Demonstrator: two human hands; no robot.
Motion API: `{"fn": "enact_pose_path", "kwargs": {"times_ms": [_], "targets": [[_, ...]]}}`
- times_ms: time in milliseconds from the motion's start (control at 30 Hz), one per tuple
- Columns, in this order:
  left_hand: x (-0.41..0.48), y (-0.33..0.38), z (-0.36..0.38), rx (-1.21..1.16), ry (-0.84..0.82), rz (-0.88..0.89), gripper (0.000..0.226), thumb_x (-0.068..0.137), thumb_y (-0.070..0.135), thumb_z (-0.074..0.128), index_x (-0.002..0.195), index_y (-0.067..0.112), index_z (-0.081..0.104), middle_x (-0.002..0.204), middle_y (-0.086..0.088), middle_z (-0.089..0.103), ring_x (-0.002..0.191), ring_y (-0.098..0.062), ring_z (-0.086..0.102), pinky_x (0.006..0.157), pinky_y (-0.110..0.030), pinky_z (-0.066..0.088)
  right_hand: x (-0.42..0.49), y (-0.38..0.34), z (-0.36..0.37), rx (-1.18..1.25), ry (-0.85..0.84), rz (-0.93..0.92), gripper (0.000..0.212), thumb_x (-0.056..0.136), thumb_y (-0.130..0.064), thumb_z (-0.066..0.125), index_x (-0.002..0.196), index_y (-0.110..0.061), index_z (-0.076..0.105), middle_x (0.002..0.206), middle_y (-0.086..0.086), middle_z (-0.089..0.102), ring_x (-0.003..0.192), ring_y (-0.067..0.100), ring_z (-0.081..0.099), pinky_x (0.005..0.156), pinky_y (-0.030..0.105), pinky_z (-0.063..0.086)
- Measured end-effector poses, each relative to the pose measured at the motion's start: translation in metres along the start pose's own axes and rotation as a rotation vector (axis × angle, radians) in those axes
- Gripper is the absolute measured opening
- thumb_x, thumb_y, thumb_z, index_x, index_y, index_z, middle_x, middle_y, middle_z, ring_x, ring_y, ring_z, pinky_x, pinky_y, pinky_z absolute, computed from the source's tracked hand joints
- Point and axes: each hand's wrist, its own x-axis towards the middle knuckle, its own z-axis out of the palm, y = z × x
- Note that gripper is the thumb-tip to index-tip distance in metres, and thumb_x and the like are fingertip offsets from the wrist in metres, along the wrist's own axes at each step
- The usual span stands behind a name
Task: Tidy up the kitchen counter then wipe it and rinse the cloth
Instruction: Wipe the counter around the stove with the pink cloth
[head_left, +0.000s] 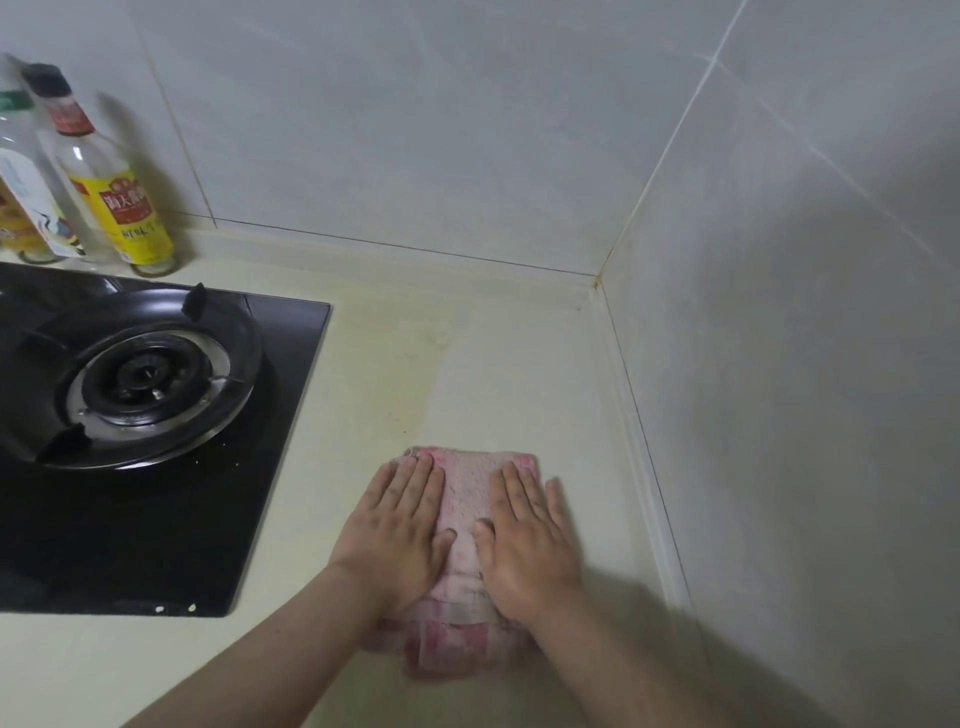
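1. Cloth (467, 499): pink, folded into a long pad. It lies flat on the counter (493, 364) toward the front edge, between the hob and the right edge.
2. Left hand (400, 535) and right hand (530, 540) press on it side by side, palms down. The fingers (410, 483) are straight and close together and clamp nothing. The right little finger overhangs onto bare counter.
3. Step judged: wiping. A paler band runs from the cloth toward the back right corner, with a yellowish film just left of it.
4. Method: put even weight through both palms and wipe in straight, overlapping lanes. The next lane probably belongs over the yellowish film. Press into the seam along the right edge.
5. Hob (130, 545): black glass at the counter's left, with pale specks near its front right corner. Its rim may snag the cloth.
6. Bottles (124, 202): at the back left, behind the hob and well apart from the cloth.
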Motion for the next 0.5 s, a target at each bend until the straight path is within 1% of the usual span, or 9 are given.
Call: {"fn": "enact_pose_path", "kwargs": {"times_ms": [33, 67, 100, 167, 233, 400, 467, 500], "targets": [[0.004, -0.003, -0.002, 0.011, -0.029, 0.008, 0.073, 0.089, 0.050, -0.017, 0.146, 0.005, -0.016, 0.153, -0.014, -0.023, 0.145, -0.024, -0.019, 0.116, -0.045, -0.011, 0.006, 0.000, 0.001, 0.007, 0.001, 0.007, 0.062, 0.093, -0.045, 0.037, 0.138, -0.006, 0.054, 0.144, 0.009, 0.053, 0.137, 0.024, 0.046, 0.114, 0.044, 0.010], [0.009, -0.006, -0.003, 0.002, -0.045, 0.004, 0.075, 0.083, 0.050, -0.026, 0.144, 0.006, -0.021, 0.151, -0.012, -0.027, 0.145, -0.025, -0.022, 0.116, -0.046, -0.014, 0.012, -0.001, 0.001, 0.011, 0.000, 0.011, 0.062, 0.093, -0.045, 0.036, 0.138, -0.006, 0.054, 0.144, 0.009, 0.053, 0.137, 0.024, 0.046, 0.114, 0.044, 0.010], [0.016, -0.009, -0.004, 0.000, -0.040, 0.004, 0.078, 0.080, 0.051, -0.030, 0.143, 0.007, -0.022, 0.152, -0.012, -0.026, 0.146, -0.026, -0.020, 0.116, -0.046, -0.014, 0.018, 0.000, 0.001, 0.015, 0.010, 0.013, 0.062, 0.093, -0.045, 0.036, 0.138, -0.006, 0.054, 0.144, 0.010, 0.053, 0.137, 0.024, 0.046, 0.114, 0.045, 0.010], [0.027, -0.015, -0.005, 0.003, -0.047, 0.001, 0.077, 0.080, 0.052, -0.028, 0.143, 0.007, -0.023, 0.152, -0.011, -0.026, 0.146, -0.025, -0.020, 0.116, -0.045, -0.014, 0.029, 0.000, 0.002, 0.023, 0.025, 0.013, 0.062, 0.093, -0.045, 0.036, 0.138, -0.006, 0.054, 0.144, 0.010, 0.052, 0.137, 0.024, 0.046, 0.113, 0.045, 0.012], [0.038, -0.021, -0.007, -0.016, -0.042, -0.001, 0.079, 0.077, 0.053, -0.024, 0.141, 0.008, -0.025, 0.148, -0.008, -0.030, 0.143, -0.021, -0.026, 0.116, -0.045, -0.014, 0.041, 0.000, 0.002, 0.025, 0.042, 0.009, 0.063, 0.094, -0.045, 0.034, 0.140, -0.006, 0.051, 0.146, 0.010, 0.050, 0.139, 0.025, 0.044, 0.113, 0.045, 0.011], [0.063, -0.035, -0.012, -0.050, -0.042, 0.001, 0.079, 0.075, 0.054, -0.025, 0.140, 0.009, -0.026, 0.146, -0.007, -0.031, 0.142, -0.019, -0.026, 0.119, -0.045, -0.011, 0.070, 0.000, -0.001, 0.066, 0.066, -0.011, 0.071, 0.095, -0.047, 0.016, 0.152, -0.006, 0.029, 0.160, 0.010, 0.026, 0.150, 0.024, 0.018, 0.116, 0.039, -0.012], [0.072, -0.041, -0.013, -0.050, -0.044, -0.010, 0.080, 0.075, 0.054, -0.024, 0.141, 0.009, -0.026, 0.148, -0.007, -0.030, 0.147, -0.022, -0.020, 0.120, -0.045, -0.010, 0.081, 0.000, -0.004, 0.090, 0.046, -0.029, 0.076, 0.092, -0.050, 0.005, 0.155, -0.008, 0.016, 0.164, 0.008, 0.013, 0.152, 0.022, 0.004, 0.115, 0.037, -0.020], [0.076, -0.043, -0.012, -0.041, -0.046, -0.013, 0.080, 0.075, 0.055, -0.024, 0.141, 0.009, -0.026, 0.150, -0.007, -0.029, 0.147, -0.023, -0.018, 0.120, -0.046, -0.009, 0.086, 0.001, -0.005, 0.095, 0.032, -0.033, 0.078, 0.090, -0.050, 0.001, 0.156, -0.009, 0.012, 0.165, 0.007, 0.008, 0.152, 0.021, -0.001, 0.115, 0.037, -0.021]]}}
